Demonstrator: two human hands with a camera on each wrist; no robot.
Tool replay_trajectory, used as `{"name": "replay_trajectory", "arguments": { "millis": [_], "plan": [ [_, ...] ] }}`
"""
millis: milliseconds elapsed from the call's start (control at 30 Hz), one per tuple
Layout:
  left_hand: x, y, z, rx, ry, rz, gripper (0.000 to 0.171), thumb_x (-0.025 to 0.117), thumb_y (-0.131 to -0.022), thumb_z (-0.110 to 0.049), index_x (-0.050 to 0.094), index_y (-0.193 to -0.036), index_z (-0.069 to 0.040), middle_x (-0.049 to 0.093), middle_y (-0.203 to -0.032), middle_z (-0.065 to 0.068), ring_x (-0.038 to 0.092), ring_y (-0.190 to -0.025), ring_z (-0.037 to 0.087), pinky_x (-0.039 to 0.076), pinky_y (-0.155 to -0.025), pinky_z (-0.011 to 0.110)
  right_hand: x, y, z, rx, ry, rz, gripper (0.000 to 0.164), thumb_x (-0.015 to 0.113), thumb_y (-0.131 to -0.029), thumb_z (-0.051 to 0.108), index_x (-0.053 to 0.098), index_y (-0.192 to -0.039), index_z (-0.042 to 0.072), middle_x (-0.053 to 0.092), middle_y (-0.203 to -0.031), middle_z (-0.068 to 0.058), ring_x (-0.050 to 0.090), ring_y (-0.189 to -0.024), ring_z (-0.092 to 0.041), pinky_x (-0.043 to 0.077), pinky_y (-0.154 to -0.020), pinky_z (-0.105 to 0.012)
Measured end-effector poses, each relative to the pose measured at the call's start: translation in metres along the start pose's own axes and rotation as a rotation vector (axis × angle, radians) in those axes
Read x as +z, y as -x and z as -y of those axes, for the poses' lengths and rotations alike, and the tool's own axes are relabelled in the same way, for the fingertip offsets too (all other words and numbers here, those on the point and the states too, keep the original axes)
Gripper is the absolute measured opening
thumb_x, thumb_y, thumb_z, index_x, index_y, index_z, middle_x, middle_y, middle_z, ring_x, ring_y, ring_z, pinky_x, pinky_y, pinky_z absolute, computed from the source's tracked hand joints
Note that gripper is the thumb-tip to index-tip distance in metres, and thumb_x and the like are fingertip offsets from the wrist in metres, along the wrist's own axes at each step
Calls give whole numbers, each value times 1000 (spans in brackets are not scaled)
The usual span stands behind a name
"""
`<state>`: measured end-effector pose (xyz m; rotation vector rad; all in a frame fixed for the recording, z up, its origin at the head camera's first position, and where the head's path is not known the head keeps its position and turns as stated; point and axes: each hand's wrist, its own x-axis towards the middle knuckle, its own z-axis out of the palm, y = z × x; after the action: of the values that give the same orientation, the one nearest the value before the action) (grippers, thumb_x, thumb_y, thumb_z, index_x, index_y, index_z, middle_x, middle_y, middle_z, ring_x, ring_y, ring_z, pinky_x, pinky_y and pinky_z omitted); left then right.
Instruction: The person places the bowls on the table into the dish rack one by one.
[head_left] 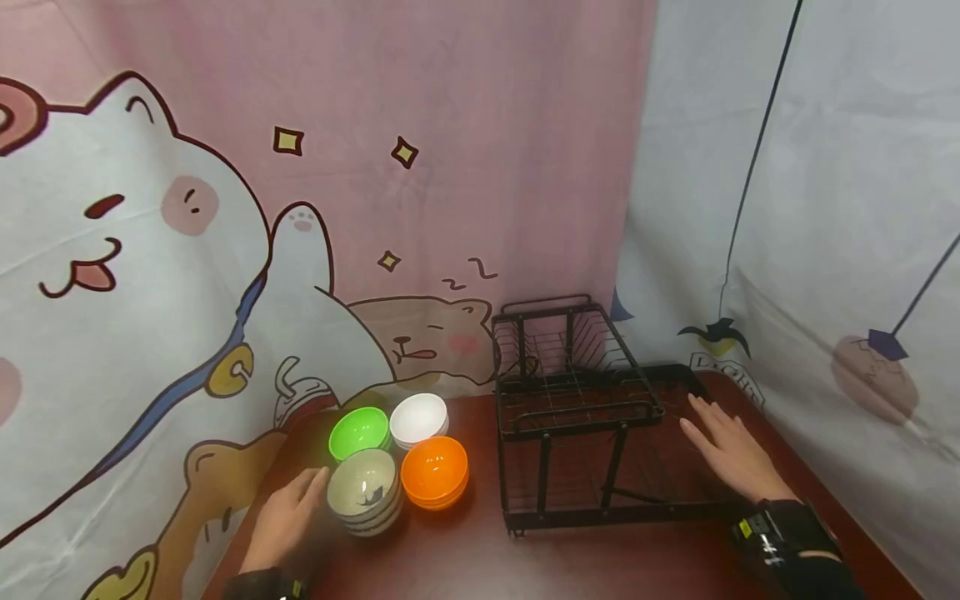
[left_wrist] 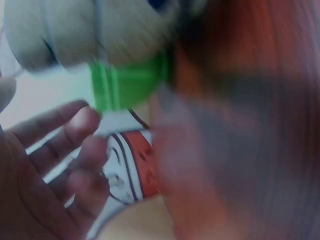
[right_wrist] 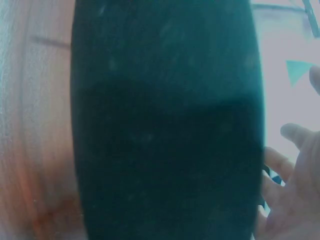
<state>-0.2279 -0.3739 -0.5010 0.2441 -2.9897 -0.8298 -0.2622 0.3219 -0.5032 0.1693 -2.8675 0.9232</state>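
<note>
My left hand point(head_left: 287, 514) has its fingers loosely bent, holding nothing; my right hand point(head_left: 733, 454), fingers straight and thumb apart, holds nothing either, near the right end of the black rack point(head_left: 577, 426). The orange bowls point(head_left: 435, 472) stand between the rack and the grey bowls point(head_left: 364, 487), with green bowls point(head_left: 359, 433) and white bowls point(head_left: 418, 420) behind. The grey bowls are just beside my left hand; touching or not, I can't be sure. Only the left wrist view shows that palm.

right black wristband point(head_left: 806, 527) | yellow label point(head_left: 745, 527) | left black cuff point(head_left: 255, 583) | yellow mark point(head_left: 297, 589)
</note>
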Motion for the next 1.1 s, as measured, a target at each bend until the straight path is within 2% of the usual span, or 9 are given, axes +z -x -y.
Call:
{"name": "replay_trajectory", "arguments": {
  "millis": [100, 200, 267, 367, 533, 667, 833, 967, 1100],
  "plan": [
    [2, 1, -13, 39, -28, -22, 78, 39, -93, -71, 56, -131, -5, 65, -124, 20, 60, -114, 41, 46, -91, 60, 0, -1, 13, 24, -37, 31, 73, 32, -102, 57, 7, -159, 19, 14, -161, -25, 11, -146, -52, 12, -106, -75],
    [6, 2, -22, 70, -52, -58, 58, 55, -94, -54, 61, -122, -3, 69, -113, 19, 65, -104, 38, 49, -84, 57, 2, -2, 21, 85, -71, 85, 74, 27, -101, 62, 4, -159, 22, 9, -162, -27, 10, -144, -55, 17, -99, -79],
    [7, 2, -26, 87, -61, -82, 44, 59, -94, -39, 62, -116, -1, 70, -107, 18, 66, -97, 36, 51, -80, 55, 4, -4, 23, 111, -89, 108, 76, 25, -100, 63, 4, -159, 20, 7, -161, -30, 9, -143, -57, 17, -98, -80],
    [6, 1, -32, 109, -74, -112, 30, 59, -92, -24, 62, -109, 1, 70, -96, 16, 66, -84, 29, 51, -71, 49, 6, -6, 23, 127, -102, 125, 77, 22, -99, 65, 4, -159, 19, 5, -160, -31, 7, -143, -58, 16, -99, -80],
    [2, 1, -38, 114, -100, -101, 23, 56, -92, -18, 59, -104, 1, 63, -82, 8, 51, -69, 20, 40, -58, 35, 0, -13, 30, 91, -113, 110, 76, 21, -100, 64, 6, -159, 18, 7, -160, -31, 9, -143, -57, 16, -100, -79],
    [0, 3, -41, 121, -114, -106, 14, 55, -93, -15, 57, -98, -3, 52, -75, 5, 44, -66, 20, 33, -56, 33, -11, -19, 40, 58, -124, 84, 75, 20, -101, 62, 8, -159, 15, 10, -159, -32, 14, -142, -57, 20, -100, -77],
    [-2, 4, -44, 147, -146, -143, 9, 55, -94, -14, 56, -95, -4, 51, -73, 4, 45, -65, 19, 33, -57, 34, -27, -26, 52, 9, -144, 63, 72, 19, -103, 58, 9, -159, 14, 11, -160, -30, 13, -143, -56, 19, -103, -76],
    [-13, 5, -53, 178, -147, -213, 13, 53, -96, -15, 57, -100, -3, 58, -76, 7, 52, -66, 21, 38, -58, 36, -44, -29, 64, -55, -187, 46, 68, 20, -105, 52, 9, -158, 11, 10, -161, -27, 6, -146, -53, 12, -108, -73],
    [-35, 2, -77, 270, -147, -335, 17, 52, -97, -14, 58, -105, -1, 63, -76, 10, 52, -63, 20, 38, -56, 34, -67, -34, 83, -95, -234, 39, 67, 18, -106, 50, 7, -158, 10, 6, -162, -26, 1, -147, -51, 5, -111, -72]
  ]
}}
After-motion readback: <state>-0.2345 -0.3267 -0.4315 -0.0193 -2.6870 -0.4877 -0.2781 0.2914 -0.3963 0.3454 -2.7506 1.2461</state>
